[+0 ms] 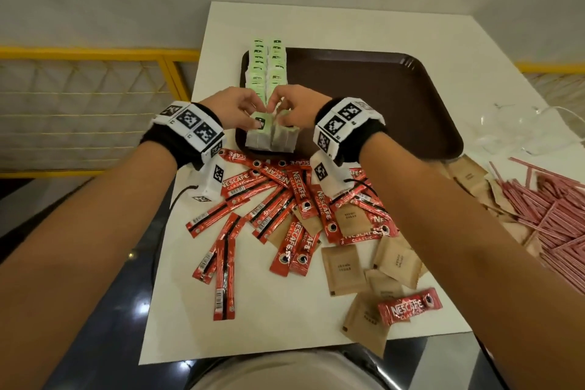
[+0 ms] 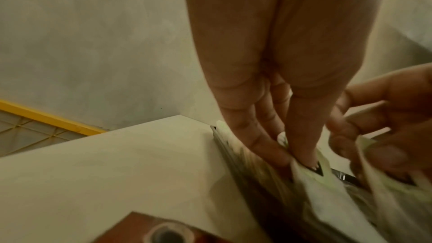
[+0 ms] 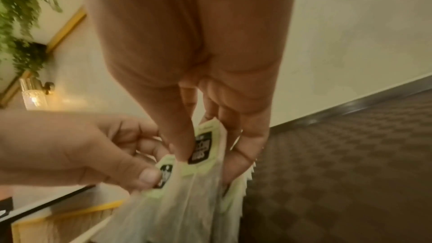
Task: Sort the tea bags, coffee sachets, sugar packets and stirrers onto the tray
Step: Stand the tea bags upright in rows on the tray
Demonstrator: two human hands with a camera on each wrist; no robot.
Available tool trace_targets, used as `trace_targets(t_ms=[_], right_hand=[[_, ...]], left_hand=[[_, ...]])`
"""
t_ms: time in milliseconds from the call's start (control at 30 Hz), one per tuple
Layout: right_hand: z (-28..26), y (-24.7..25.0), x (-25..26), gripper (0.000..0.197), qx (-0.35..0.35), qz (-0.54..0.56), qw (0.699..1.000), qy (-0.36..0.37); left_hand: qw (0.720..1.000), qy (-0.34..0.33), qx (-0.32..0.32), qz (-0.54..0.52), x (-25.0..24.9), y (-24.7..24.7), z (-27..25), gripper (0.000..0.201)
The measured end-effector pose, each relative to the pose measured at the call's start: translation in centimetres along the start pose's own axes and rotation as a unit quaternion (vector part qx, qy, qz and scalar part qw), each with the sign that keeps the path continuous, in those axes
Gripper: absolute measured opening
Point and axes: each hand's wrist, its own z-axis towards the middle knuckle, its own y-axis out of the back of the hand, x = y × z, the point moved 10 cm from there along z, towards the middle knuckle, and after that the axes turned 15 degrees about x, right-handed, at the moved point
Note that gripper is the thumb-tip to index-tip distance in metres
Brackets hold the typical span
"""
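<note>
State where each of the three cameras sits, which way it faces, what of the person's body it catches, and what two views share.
Head: worn on the head, looking forward and down at the brown tray and table; shows both forearms, left hand and right hand.
Left wrist: looks along the left hand's fingers at the tea bags.
Right wrist: looks along the right hand's fingers pinching tea bags.
Shared: each wrist view also catches the opposite hand on the tea bags.
</note>
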Motion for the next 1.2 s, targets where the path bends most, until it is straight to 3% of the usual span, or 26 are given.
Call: trace_targets(t_ms=[167,267,333,433,533,867,967,1033,1133,1200], right_hand=[[1.0,-1.3,-0.8,0.034,-0.003,0.013,1.000,-0.002],[0.5,-0.5,-0.9,0.042,-0.042,-0.038,0.998,0.007],[0.0,-0.1,-1.9,0.053,-0.051,-0.042,0.997,-0.026],[-0.9,-1.3,-3.8,0.066,0.007,-0.005,0.995,-0.097],[-1.3,-2.8,-4.4,0.066,0.047,0.048,0.990,-0.125],[-1.3,-2.6,-4.3,0.060,0.009,0.142,0.981,-0.130],[-1.6,-2.4,-4.7,0.051,-0.001,0.175,0.975,-0.133],[-1.8,-2.3,-4.7,0.048,-0.012,0.169,0.976,-0.136],[-1.6,-2.6,-4.2,0.050,-0.013,0.151,0.979,-0.136],[-1.5,-2.9,-3.9,0.053,-0.008,0.139,0.981,-0.138]], left_hand=[[0.996,0.003,-0.042,0.075,0.4,0.2,-0.2,0.036],[0.990,-0.022,-0.066,0.127,-0.3,0.3,-1.0,0.041],[0.987,-0.028,-0.062,0.144,-0.4,0.2,-1.4,0.039],[0.991,-0.016,-0.031,0.131,0.4,-0.8,-1.5,0.035],[0.993,-0.009,-0.026,0.116,0.7,-1.3,-1.5,0.031],[0.987,0.017,-0.041,0.153,0.7,-1.9,-1.8,0.022],[0.988,0.011,-0.066,0.136,0.4,-1.1,-2.2,0.028],[0.986,-0.001,-0.084,0.145,-0.2,-0.8,-2.3,0.043],[0.985,-0.006,-0.051,0.165,-0.7,-1.6,-1.9,0.063],[0.982,0.005,-0.032,0.186,-0.4,-2.2,-1.5,0.062]])
